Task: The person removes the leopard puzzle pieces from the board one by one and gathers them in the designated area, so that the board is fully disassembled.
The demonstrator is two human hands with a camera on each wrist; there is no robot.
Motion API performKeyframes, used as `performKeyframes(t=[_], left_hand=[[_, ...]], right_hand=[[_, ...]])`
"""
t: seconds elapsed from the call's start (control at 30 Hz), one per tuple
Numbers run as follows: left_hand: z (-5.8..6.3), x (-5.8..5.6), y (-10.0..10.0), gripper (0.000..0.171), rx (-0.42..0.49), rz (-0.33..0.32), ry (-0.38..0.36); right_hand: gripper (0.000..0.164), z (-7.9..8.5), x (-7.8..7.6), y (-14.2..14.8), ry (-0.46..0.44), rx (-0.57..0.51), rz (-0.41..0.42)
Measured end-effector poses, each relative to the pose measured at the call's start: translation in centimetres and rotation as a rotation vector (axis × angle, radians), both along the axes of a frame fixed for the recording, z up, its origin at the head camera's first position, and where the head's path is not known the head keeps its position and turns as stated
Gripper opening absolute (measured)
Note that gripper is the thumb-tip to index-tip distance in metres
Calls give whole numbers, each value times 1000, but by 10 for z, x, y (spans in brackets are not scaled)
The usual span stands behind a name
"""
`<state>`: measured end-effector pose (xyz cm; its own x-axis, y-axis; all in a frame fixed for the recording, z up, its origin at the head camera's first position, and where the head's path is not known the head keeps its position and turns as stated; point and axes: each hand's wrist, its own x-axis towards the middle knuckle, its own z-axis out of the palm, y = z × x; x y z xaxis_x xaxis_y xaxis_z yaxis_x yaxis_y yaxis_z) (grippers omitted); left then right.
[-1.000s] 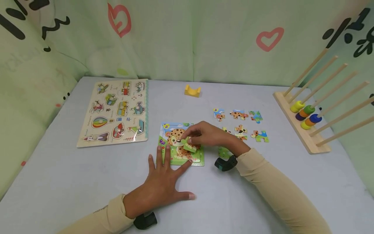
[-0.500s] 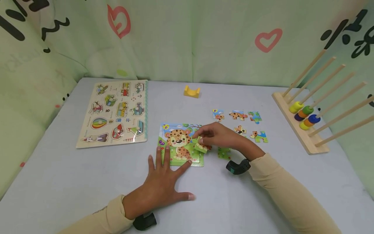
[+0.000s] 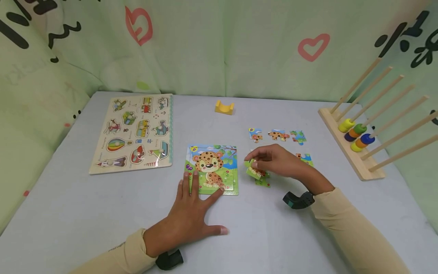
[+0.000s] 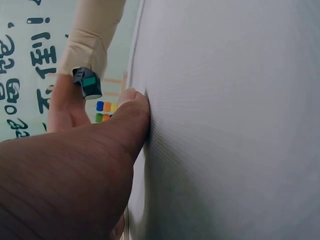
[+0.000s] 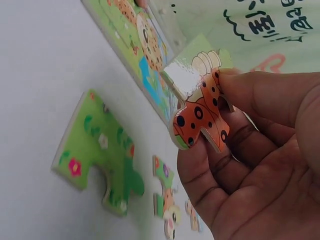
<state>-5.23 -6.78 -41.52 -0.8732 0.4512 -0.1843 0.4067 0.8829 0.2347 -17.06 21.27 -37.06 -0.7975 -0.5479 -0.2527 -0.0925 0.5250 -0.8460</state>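
Note:
My right hand (image 3: pixel 277 161) pinches a jigsaw piece (image 5: pixel 200 100) between thumb and fingers, raised above the table. The piece is green with spotted orange fur and pale toes. Just beyond and below it lies a green corner piece (image 5: pixel 100 150) with flowers, partly covered in the head view. My left hand (image 3: pixel 188 213) lies with fingers spread, its fingertips on the lower edge of the leopard puzzle board (image 3: pixel 226 160), which shows a full picture of a seated cub. In the left wrist view the thumb (image 4: pixel 132 117) rests along the white tabletop.
Loose pieces lie behind the right hand, among them a spotted one (image 3: pixel 278 134) and a blue-green one (image 3: pixel 299 137). A vehicle peg board (image 3: pixel 133 131) is at left, a yellow block (image 3: pixel 224 107) at the back, and a bead rack (image 3: pixel 356 146) with tall pegs at right.
My right hand has moved right with the jigsaw piece, from over the leopard board to above the loose pieces, uncovering the board's picture. The left hand has stayed in place.

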Motion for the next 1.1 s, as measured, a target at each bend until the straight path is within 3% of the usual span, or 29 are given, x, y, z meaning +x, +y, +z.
performKeyframes(t=[0.7,0.87,1.1], left_hand=[[-1,0,0,99,3,-8,22],[0,0,0,99,-2,-10,18],[0,0,0,99,-7,-14,15]], right_hand=[[28,-3,14,55,20,3,-98],[25,-7,17,63,14,43,-134],[21,-11,21,73,31,109,-120]])
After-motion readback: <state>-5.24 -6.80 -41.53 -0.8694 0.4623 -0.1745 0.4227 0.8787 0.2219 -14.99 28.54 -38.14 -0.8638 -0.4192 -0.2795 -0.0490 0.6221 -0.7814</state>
